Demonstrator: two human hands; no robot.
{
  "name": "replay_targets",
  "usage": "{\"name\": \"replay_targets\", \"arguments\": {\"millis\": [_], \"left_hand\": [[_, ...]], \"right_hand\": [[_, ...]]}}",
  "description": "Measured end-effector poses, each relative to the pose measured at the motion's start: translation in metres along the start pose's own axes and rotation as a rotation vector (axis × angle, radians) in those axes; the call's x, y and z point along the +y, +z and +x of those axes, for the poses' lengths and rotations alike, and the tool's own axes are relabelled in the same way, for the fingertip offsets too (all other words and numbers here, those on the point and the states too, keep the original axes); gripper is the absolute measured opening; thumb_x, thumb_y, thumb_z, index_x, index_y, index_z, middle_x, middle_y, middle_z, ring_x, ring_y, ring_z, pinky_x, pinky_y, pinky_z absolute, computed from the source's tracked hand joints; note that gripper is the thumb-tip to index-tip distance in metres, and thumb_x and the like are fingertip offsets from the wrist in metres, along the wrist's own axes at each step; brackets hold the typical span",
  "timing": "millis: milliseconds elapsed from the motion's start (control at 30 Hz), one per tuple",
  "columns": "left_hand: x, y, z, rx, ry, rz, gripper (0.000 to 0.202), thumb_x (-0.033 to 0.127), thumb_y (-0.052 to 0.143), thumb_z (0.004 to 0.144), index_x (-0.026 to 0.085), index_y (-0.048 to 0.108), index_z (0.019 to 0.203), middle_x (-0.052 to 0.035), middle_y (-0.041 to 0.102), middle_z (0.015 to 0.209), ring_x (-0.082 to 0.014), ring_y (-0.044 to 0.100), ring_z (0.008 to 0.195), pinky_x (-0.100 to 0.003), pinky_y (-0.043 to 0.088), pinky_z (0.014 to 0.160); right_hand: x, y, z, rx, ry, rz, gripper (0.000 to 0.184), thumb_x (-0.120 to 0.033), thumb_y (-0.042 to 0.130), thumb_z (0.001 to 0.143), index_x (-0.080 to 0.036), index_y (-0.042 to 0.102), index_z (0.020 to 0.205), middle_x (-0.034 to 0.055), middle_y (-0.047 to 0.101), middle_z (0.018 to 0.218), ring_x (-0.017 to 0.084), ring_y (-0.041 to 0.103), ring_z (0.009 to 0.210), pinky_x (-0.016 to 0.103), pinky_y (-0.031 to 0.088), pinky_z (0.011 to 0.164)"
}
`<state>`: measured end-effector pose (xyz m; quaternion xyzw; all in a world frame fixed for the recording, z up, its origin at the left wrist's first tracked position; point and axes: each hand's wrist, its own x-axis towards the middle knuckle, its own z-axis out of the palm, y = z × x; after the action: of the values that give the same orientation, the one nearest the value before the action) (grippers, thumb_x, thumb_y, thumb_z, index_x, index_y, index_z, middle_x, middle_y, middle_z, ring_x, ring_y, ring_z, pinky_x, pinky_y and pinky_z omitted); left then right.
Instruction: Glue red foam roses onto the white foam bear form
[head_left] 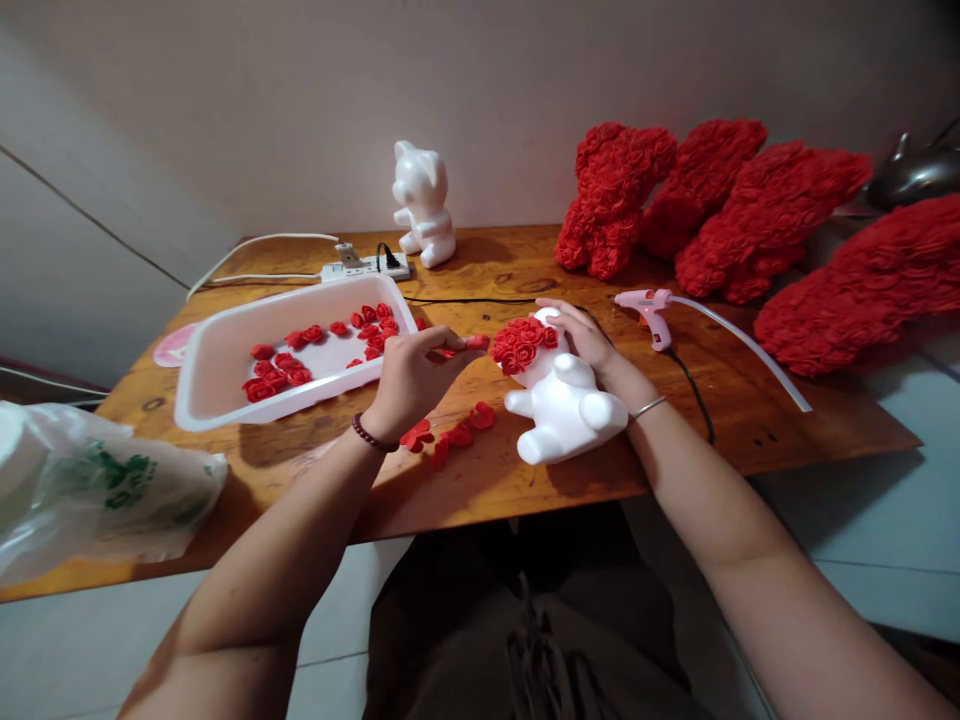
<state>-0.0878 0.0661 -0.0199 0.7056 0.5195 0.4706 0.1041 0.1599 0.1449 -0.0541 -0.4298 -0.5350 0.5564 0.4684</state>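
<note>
wooden table, right hand holding foam bear

From here it looks like a home craft corner, not a shop: a worn wooden table against a plain wall, a tiled floor, a household power strip, a glue gun, a white foam bear and piled red rose bears.

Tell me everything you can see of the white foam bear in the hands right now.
The white foam bear is smooth and looks like moulded polystyrene, with stubby rounded limbs. Red foam roses are packed together over its head end, while its body and limbs are bare. The right hand grips it near the head, holding it tilted over the wooden table.
</note>
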Motion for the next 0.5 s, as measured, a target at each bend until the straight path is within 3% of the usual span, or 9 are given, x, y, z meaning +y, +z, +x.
{"name": "replay_targets", "arguments": {"millis": [100, 200, 300, 400, 500], "left_hand": [[0.001, -0.001, 0.000, -0.074, -0.043, -0.111, 0.031, 0.046, 0.078, 0.082, 0.019, 0.066, 0.074, -0.0065, 0.076, 0.078, -0.0194, 0.075, 0.073, -0.028, 0.061, 0.064], [0.005, -0.001, 0.000, -0.148, -0.066, -0.270, 0.030, 0.042, 0.076, 0.085, 0.019, 0.060, 0.077, -0.0112, 0.078, 0.096, -0.0243, 0.077, 0.099, -0.031, 0.065, 0.076], [0.009, -0.001, 0.000, -0.179, -0.070, -0.393, 0.032, 0.040, 0.075, 0.087, 0.020, 0.052, 0.077, -0.0144, 0.076, 0.112, -0.0269, 0.070, 0.121, -0.032, 0.066, 0.083], [0.010, 0.000, 0.000, -0.163, -0.092, -0.401, 0.033, 0.039, 0.076, 0.085, 0.020, 0.051, 0.077, -0.0136, 0.076, 0.105, -0.0246, 0.074, 0.111, -0.031, 0.067, 0.080], [0.006, 0.001, 0.001, -0.120, -0.091, -0.370, 0.032, 0.036, 0.079, 0.081, 0.019, 0.053, 0.077, -0.0098, 0.074, 0.102, -0.0189, 0.076, 0.097, -0.029, 0.067, 0.081]], "right_hand": [[0.004, -0.004, 0.005, 0.031, 0.004, 0.003, 0.040, -0.044, 0.063, 0.075, -0.026, 0.063, 0.110, 0.0001, 0.069, 0.107, 0.019, 0.064, 0.102, 0.033, 0.050, 0.098], [0.005, -0.010, 0.010, 0.086, -0.005, -0.035, 0.036, -0.046, 0.058, 0.081, -0.026, 0.062, 0.110, 0.0024, 0.070, 0.114, 0.020, 0.066, 0.104, 0.036, 0.051, 0.097], [-0.001, -0.022, 0.012, 0.255, -0.105, -0.315, 0.031, -0.046, 0.051, 0.088, -0.023, 0.064, 0.105, 0.0077, 0.071, 0.119, 0.022, 0.066, 0.108, 0.039, 0.050, 0.099], [-0.010, -0.036, 0.009, 0.500, -0.133, -0.772, 0.027, -0.039, 0.049, 0.091, -0.021, 0.069, 0.097, 0.0121, 0.073, 0.112, 0.027, 0.065, 0.110, 0.042, 0.048, 0.103], [-0.017, -0.049, 0.005, 0.593, 0.054, -1.070, 0.030, -0.036, 0.050, 0.092, -0.018, 0.073, 0.097, 0.0180, 0.074, 0.105, 0.034, 0.067, 0.108, 0.048, 0.049, 0.098]]}}
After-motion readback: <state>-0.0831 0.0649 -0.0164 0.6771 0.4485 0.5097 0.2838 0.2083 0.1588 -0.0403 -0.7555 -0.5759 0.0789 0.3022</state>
